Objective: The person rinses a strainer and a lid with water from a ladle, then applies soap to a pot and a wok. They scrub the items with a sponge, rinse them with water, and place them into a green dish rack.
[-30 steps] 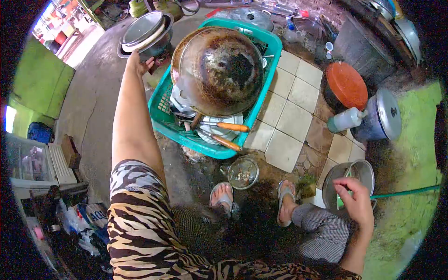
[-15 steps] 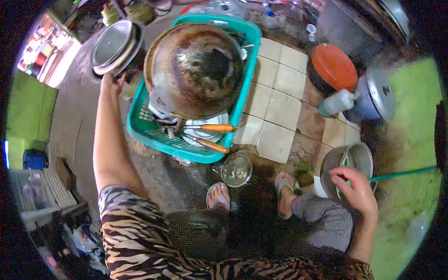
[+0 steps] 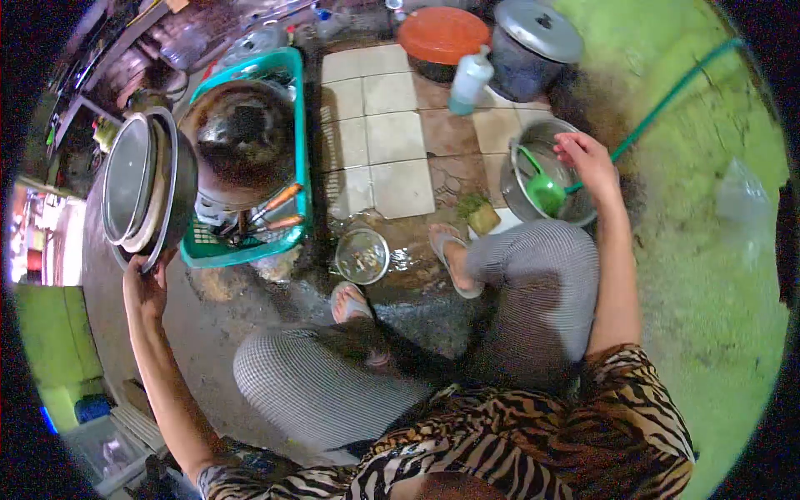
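The fingers of the left hand (image 3: 146, 287) are closed on the lower rim of a stack of metal pots (image 3: 148, 190), held tilted at 9 o'clock, just beside the teal basket (image 3: 298, 125) that carries an upturned wok (image 3: 242, 142). The fingers of the right hand (image 3: 587, 158) are closed on the handle of a green dipper (image 3: 543, 190), whose cup lies inside the steel basin (image 3: 523, 146) at 2 o'clock. Between the two feet, on the wet floor (image 3: 400, 183), stands a small glass bowl (image 3: 362, 256); at 12 o'clock are a squeeze bottle (image 3: 469, 79) and an orange lid (image 3: 442, 33).

Single head-worn fisheye view, looking steeply down from above the squatting person's knees, close over the tiled floor (image 3: 392, 137), edges vignetted black
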{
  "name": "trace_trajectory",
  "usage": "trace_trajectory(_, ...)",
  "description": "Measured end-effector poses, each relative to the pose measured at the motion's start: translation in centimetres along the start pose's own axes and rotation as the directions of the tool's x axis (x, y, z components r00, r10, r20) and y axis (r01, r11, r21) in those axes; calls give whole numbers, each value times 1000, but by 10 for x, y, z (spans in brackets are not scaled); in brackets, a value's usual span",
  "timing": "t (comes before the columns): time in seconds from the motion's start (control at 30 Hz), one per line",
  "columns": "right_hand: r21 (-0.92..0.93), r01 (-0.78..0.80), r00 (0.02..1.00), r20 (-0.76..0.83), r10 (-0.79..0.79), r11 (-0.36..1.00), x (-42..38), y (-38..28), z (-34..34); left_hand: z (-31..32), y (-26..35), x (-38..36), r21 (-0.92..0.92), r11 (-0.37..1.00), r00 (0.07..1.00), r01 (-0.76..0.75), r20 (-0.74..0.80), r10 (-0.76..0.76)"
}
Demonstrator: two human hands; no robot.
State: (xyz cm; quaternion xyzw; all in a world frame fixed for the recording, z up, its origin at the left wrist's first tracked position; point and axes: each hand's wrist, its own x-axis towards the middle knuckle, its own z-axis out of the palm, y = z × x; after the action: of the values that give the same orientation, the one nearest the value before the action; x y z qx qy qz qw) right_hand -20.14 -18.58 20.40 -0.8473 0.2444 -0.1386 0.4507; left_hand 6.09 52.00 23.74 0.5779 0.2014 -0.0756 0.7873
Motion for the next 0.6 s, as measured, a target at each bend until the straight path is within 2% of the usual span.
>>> trace_trajectory(0.07, 139, -178, 983, -23, 183, 974, -1, 74, -19, 36, -4, -48, 29, 999, 998, 35, 60, -37)
trace_trajectory(0.1, 261, -297, 950, -16, 312, 918, -8, 100, -22, 66, -11, -79, -43, 999, 998, 34, 50, -32)
trace_trajectory(0.13, 378, -405, 901, 12, 433, 832, -17, 124, -22, 84, -16, -96, -42, 999, 997, 32, 66, -29)
trace_trajectory(0.2, 593, -583, 757, 147, 637, 556, -33, 166, -13, 110, -26, -118, 15, 982, 970, 188, 154, -188)
trace_trajectory(0.23, 650, -606, 726, 219, 652, 458, -34, 184, -7, 121, -29, -123, 29, 964, 951, 264, 157, -265)
trace_trajectory(0.27, 728, -602, 706, 293, 645, 328, -30, 198, -1, 137, -34, -131, 34, 963, 950, 267, 160, -269)
trace_trajectory(0.33, 711, -616, 725, 343, 597, 339, -2, 227, 14, 176, -48, -146, 45, 968, 945, 248, 211, -252)
trace_trajectory(0.37, 707, -627, 716, 357, 599, 328, 13, 235, 21, 186, -58, -142, 44, 975, 963, 217, 153, -221)
trace_trajectory(0.43, 739, -523, 790, 234, 566, 424, 45, 227, 46, 201, -72, -134, 62, 973, 963, 222, 141, -229)
trace_trajectory(0.47, 736, -538, 782, 253, 570, 411, 62, 231, 58, 205, -80, -129, 81, 976, 969, 201, 127, -210)
trace_trajectory(0.5, 705, -559, 754, 213, 622, 436, 78, 242, 69, 220, -84, -132, 83, 964, 956, 252, 134, -262)
trace_trajectory(0.53, 670, -581, 724, 166, 670, 462, 91, 250, 79, 218, -90, -119, 71, 956, 954, 283, 78, -288)
trace_trajectory(0.57, 648, -616, 665, 124, 736, 448, 101, 257, 89, 221, -93, -113, 87, 949, 943, 304, 116, -313)
trace_trajectory(0.6, 643, -623, 663, 132, 737, 446, 109, 270, 98, 226, -95, -109, 100, 942, 930, 321, 155, -333)
